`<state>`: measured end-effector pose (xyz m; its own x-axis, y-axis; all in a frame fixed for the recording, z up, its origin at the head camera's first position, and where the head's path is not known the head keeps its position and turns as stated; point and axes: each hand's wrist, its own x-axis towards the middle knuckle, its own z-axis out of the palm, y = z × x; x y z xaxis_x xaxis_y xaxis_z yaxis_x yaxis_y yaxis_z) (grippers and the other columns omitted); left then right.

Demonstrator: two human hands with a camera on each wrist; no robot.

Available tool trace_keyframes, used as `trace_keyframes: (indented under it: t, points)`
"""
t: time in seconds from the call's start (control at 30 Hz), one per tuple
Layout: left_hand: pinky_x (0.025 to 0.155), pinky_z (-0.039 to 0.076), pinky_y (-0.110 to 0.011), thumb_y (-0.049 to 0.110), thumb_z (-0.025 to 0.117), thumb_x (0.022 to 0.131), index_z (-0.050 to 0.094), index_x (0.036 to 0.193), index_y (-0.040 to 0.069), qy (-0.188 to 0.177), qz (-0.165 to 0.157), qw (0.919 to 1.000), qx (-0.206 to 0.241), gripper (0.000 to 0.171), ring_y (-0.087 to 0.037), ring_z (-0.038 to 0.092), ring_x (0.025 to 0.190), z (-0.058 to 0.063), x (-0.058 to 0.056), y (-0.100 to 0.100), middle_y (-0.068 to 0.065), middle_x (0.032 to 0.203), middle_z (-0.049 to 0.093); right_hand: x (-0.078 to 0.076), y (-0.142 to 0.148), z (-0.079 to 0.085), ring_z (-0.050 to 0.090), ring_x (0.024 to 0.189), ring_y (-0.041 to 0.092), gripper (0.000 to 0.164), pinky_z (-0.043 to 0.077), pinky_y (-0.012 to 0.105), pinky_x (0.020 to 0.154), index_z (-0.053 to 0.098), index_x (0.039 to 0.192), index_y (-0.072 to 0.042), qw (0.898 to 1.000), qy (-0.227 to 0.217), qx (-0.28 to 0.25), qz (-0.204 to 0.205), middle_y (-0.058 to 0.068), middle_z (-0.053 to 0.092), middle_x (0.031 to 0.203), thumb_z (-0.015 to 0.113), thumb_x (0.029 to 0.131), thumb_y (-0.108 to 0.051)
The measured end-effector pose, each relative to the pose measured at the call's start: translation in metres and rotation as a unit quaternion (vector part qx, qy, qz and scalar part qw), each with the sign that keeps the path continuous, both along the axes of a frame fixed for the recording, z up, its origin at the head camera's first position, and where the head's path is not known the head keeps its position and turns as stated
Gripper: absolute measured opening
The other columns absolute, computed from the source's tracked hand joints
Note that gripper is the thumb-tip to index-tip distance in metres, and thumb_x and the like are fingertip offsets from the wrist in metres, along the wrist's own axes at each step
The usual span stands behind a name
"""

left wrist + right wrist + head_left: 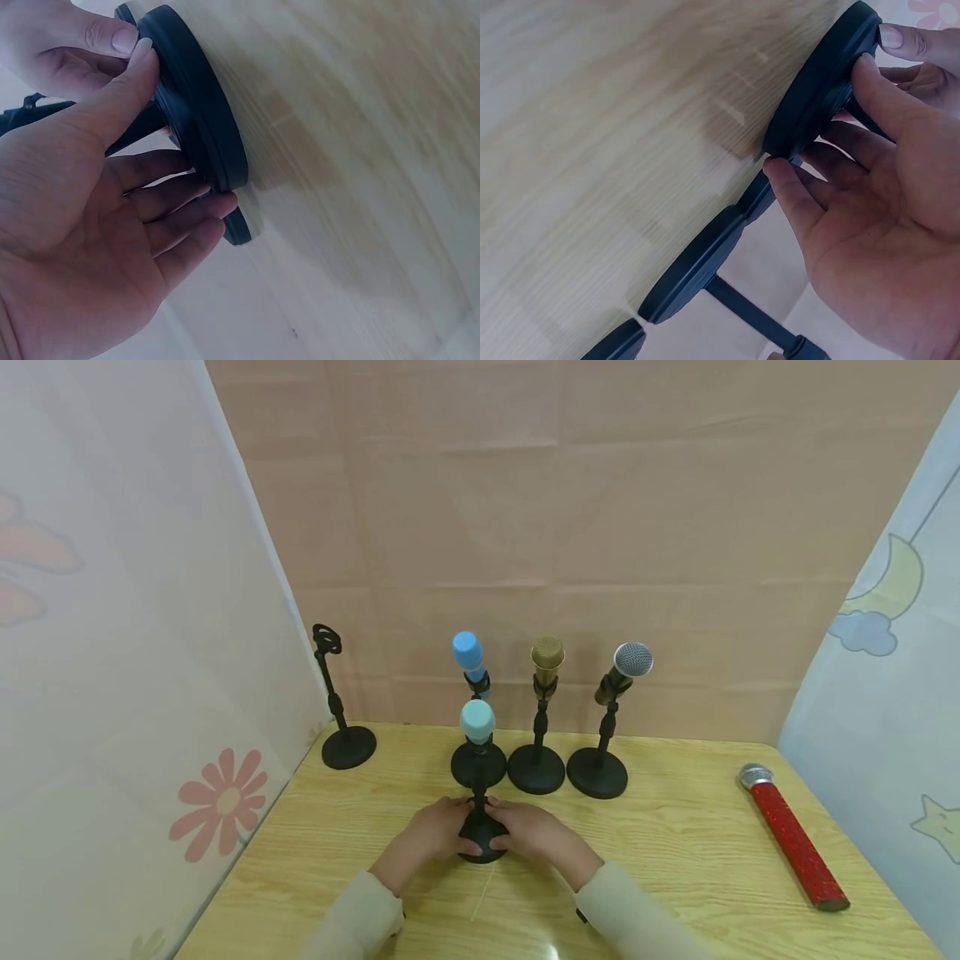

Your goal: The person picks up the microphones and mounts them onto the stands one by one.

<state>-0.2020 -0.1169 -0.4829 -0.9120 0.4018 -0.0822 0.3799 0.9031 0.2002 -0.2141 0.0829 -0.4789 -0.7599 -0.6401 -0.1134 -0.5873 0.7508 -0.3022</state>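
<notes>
A black round-based microphone stand [482, 837] stands upright near the front middle of the table, bearing a mint-green microphone [477, 720]. My left hand [435, 829] grips its base from the left, thumb on top and fingers along the rim. From the right, my right hand [534, 831] holds the same base in a matching way. Both wrist views show the disc-shaped base [202, 97] close over the wooden surface, with the thumbs on its upper face. Just behind it is another stand with a blue microphone [468, 650], its lower part partly hidden.
To the right of the blue one stand a gold microphone [547, 653] and a silver-headed microphone [633, 660] on stands. A bare stand [348, 747] is at the back left. A red microphone [795, 839] lies on the table at right. Walls border the back and sides.
</notes>
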Motion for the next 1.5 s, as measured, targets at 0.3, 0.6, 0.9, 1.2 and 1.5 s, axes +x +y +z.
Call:
trace_keyframes:
  t: [0.3,0.6,0.9,1.2,1.5]
  points:
    - [0.099,0.052,-0.047,0.049,0.081,0.083,0.059,0.141,0.006,-0.006,0.005,0.9999,0.009,0.076,-0.035,0.059,0.124,-0.001,-0.008,-0.020,-0.013,0.141,0.061,-0.007,-0.024,0.001,0.048,0.140,0.027,0.062,0.043,0.040,0.111,0.047,0.152,-0.010,1.000,-0.001,0.019,-0.001,0.007,0.043,0.158,0.066,0.098,-0.035]
    - [0.101,0.050,-0.049,0.046,0.082,0.083,0.057,0.144,0.006,-0.017,0.016,0.9994,0.024,0.077,-0.036,0.056,0.128,-0.004,-0.011,-0.033,-0.013,0.144,0.058,-0.009,-0.040,0.002,0.048,0.140,0.026,0.063,0.044,0.039,0.111,0.046,0.153,-0.013,1.000,-0.002,0.029,-0.006,0.005,0.041,0.160,0.065,0.099,-0.037]
    - [0.101,0.050,-0.050,0.044,0.085,0.080,0.061,0.138,0.002,-0.025,0.040,0.9984,0.032,0.076,-0.038,0.058,0.125,0.000,-0.015,-0.041,-0.015,0.140,0.060,-0.013,-0.055,0.000,0.047,0.141,0.025,0.063,0.043,0.038,0.111,0.046,0.154,-0.015,0.999,-0.005,0.036,-0.016,0.004,0.040,0.160,0.064,0.099,-0.039]
    - [0.100,0.050,-0.050,0.040,0.087,0.079,0.064,0.135,0.004,-0.050,0.074,0.9950,0.045,0.070,-0.036,0.061,0.121,0.000,-0.026,-0.056,-0.014,0.132,0.065,-0.023,-0.074,-0.003,0.043,0.144,0.022,0.062,0.041,0.038,0.113,0.046,0.154,-0.016,0.999,-0.003,0.028,-0.023,0.003,0.039,0.161,0.063,0.099,-0.040]
    - [0.101,0.050,-0.049,0.035,0.087,0.080,0.062,0.136,0.004,-0.057,0.091,0.9924,0.058,0.069,-0.036,0.061,0.121,0.000,-0.038,-0.066,-0.014,0.131,0.066,-0.034,-0.088,-0.004,0.035,0.149,0.028,0.060,0.038,0.041,0.116,0.043,0.154,-0.011,0.999,-0.025,0.000,-0.032,0.008,0.035,0.163,0.060,0.102,-0.034]
